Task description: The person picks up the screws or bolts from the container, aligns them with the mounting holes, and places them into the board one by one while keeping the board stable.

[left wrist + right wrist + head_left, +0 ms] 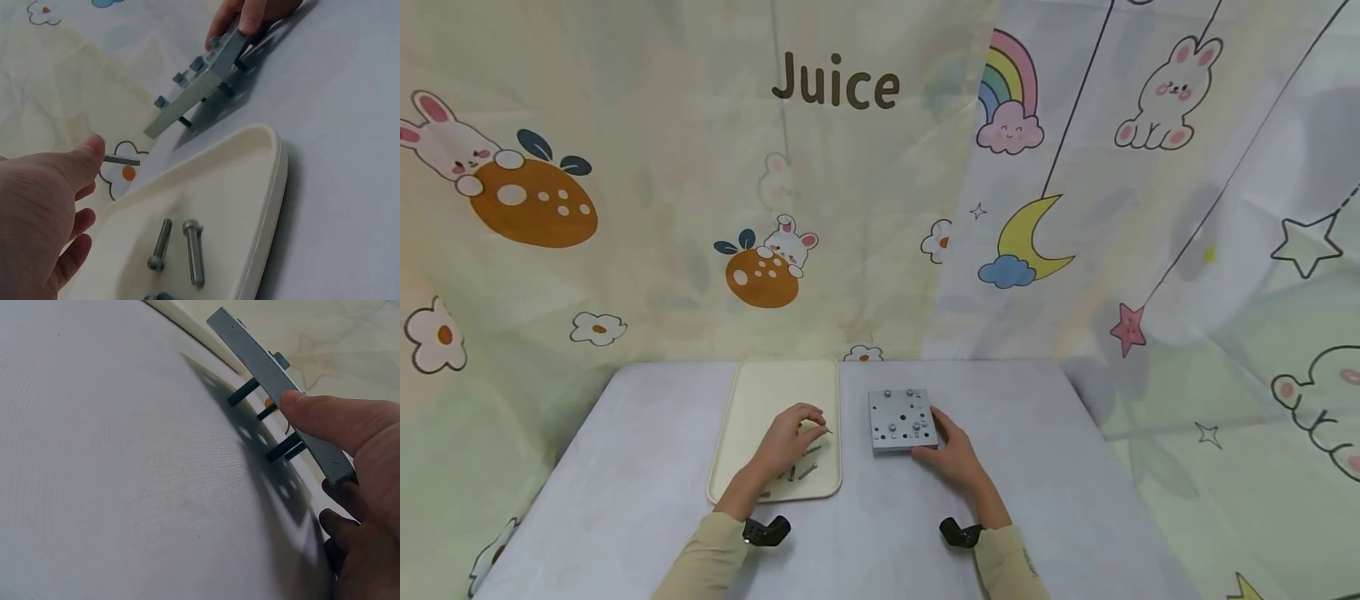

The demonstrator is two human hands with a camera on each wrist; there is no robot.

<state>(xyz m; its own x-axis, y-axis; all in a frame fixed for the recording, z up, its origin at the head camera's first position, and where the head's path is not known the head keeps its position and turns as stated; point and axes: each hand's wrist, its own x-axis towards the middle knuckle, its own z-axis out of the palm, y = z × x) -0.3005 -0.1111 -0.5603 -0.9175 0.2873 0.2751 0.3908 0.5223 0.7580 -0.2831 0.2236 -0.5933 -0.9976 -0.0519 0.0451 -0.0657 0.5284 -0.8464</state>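
My right hand grips the right edge of a grey metal plate with several holes, thumb on its near side. Bolt heads stand on top of the plate, and threaded shanks stick out beneath it in the right wrist view. The plate is held up off the table, its shadow below. Over the tray, my left hand pinches a thin metal screw between thumb and fingers; its head is hidden by the hand. Below that hand, loose bolts lie in the cream tray.
The tray stands left of the plate on a table with a white cloth. A printed curtain hangs behind the table. Black devices are worn on both wrists.
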